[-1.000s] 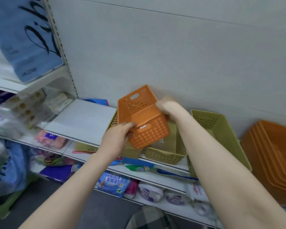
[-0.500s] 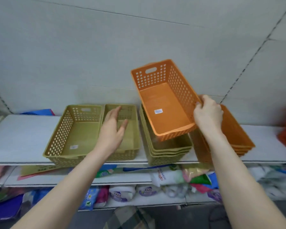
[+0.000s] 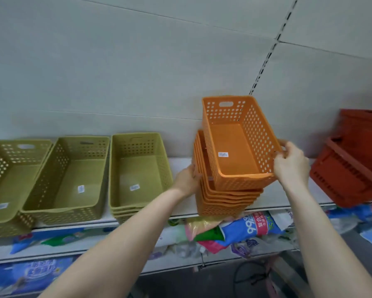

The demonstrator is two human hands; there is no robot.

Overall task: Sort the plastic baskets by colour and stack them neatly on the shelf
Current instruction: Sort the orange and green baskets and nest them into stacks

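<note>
An orange perforated basket (image 3: 234, 147) is tilted above a stack of several orange baskets (image 3: 221, 203) on the white shelf (image 3: 178, 164). My right hand (image 3: 290, 166) grips the tilted basket's right rim near its front corner. My left hand (image 3: 187, 179) presses against the left side of the orange stack. Left of them stand olive-green baskets: a stack (image 3: 137, 175) beside my left arm, then a single one (image 3: 71, 179), then another (image 3: 8, 181) at the far left.
Dark red crates (image 3: 353, 166) sit on the shelf to the right of the orange stack. Lower shelves hold packaged goods in blue, pink and green wrappers (image 3: 234, 231). A grey back panel rises behind the shelf.
The orange basket has moved right, from over the green stack to above the orange stack. My left hand left the green baskets and now touches the orange stack's side. The view panned right.
</note>
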